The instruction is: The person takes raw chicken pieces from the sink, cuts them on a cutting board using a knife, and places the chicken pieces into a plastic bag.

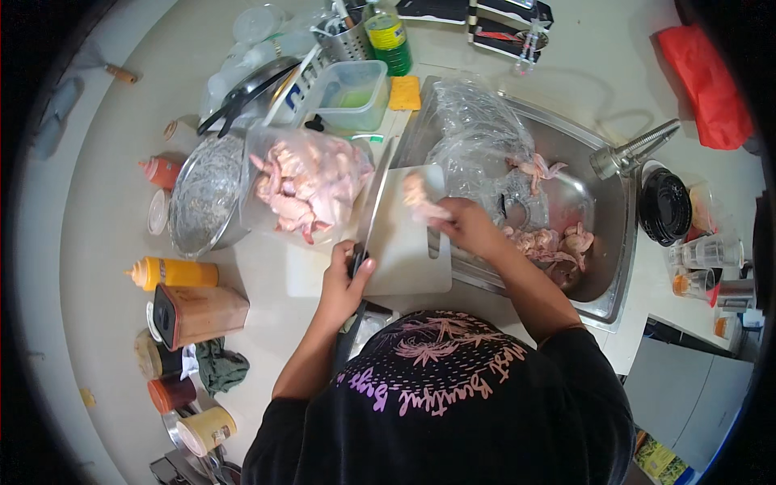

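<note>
My left hand (347, 276) grips the black handle of a long kitchen knife (377, 203), its blade pointing away from me over the left part of a white cutting board (406, 267). Above the board's right side, my right hand (470, 227) holds a raw chicken piece (419, 200), slightly blurred. Left of the blade stands a clear plastic bag (339, 163) full of raw chicken pieces (294, 206). More raw chicken (545, 245) lies in the steel sink (570, 203) at the right, beside crumpled clear plastic (473, 133).
A metal bowl (206, 194) with whitish residue stands left of the bag. A plastic tub (351, 97), a yellow sponge (404, 93) and a green liquid bottle (388, 39) are behind. The faucet (630, 148) reaches over the sink's right edge. Sauce bottles (176, 273) stand left.
</note>
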Available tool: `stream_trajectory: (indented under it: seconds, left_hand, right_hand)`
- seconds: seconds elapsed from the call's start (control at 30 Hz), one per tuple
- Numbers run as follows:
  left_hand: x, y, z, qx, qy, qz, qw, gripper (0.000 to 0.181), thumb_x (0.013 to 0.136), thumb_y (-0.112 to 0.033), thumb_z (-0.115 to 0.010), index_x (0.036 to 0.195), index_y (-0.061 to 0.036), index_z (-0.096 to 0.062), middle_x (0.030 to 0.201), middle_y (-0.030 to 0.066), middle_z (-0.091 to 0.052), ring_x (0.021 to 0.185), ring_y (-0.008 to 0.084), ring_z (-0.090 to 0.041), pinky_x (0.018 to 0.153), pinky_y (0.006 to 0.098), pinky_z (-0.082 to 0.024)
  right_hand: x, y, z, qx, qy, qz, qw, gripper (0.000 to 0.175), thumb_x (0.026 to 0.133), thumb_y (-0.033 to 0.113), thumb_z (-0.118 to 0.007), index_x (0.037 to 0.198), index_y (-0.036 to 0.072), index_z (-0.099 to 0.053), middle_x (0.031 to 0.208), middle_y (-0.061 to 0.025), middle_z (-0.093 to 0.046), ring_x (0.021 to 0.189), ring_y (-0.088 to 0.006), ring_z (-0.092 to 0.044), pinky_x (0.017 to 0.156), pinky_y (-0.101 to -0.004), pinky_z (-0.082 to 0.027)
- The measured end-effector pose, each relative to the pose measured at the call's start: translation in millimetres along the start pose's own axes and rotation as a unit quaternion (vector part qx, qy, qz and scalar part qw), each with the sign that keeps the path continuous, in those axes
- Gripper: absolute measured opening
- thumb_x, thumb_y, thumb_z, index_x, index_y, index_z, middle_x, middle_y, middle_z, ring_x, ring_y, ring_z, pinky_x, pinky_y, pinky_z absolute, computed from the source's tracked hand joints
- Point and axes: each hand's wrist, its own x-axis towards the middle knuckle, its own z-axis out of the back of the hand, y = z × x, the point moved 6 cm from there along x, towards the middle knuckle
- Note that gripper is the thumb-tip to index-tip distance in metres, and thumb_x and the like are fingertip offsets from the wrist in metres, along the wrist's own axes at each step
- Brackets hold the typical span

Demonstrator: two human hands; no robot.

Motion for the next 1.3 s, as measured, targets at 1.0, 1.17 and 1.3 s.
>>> stream_trajectory:
  seconds: [1.0,1.17,1.3]
  left_hand:
    - [17,5,6,0.240,0.305,0.139,0.911,0.030,0.087,-0.025,-0.037,0.100,0.0016,-0.036,0.051,0.0136,-0.050,0.035,0.0225,-0.048,0.034,0.0336,-0.038]
    - [28,11,-17,0.192,0.224,0.127,0.947,0.030,0.086,-0.024,-0.038,0.100,0.0023,-0.036,0.051,0.0143,-0.050,0.034,0.0229,-0.048,0.035,0.0348,-0.039]
    - [-17,15,11,0.246,0.284,0.207,0.903,0.029,0.085,-0.024,-0.041,0.096,0.0029,-0.038,0.061,0.0212,-0.054,0.047,0.0292,-0.055,0.046,0.0394,-0.045]
  right_hand:
    - [5,37,-75,-0.189,0.055,0.289,0.937,0.020,0.072,0.024,-0.056,0.062,0.009,-0.048,0.054,-0.0076,-0.049,0.052,-0.0263,-0.050,0.050,-0.0383,-0.040]
    - [-4,41,-71,-0.181,-0.011,0.238,0.954,0.019,0.070,0.023,-0.058,0.063,0.009,-0.048,0.057,-0.0074,-0.050,0.055,-0.0254,-0.051,0.052,-0.0371,-0.040]
    - [-8,25,-62,-0.149,-0.029,0.179,0.972,0.019,0.071,0.023,-0.058,0.064,0.008,-0.048,0.060,-0.0074,-0.051,0.057,-0.0253,-0.051,0.053,-0.0363,-0.041]
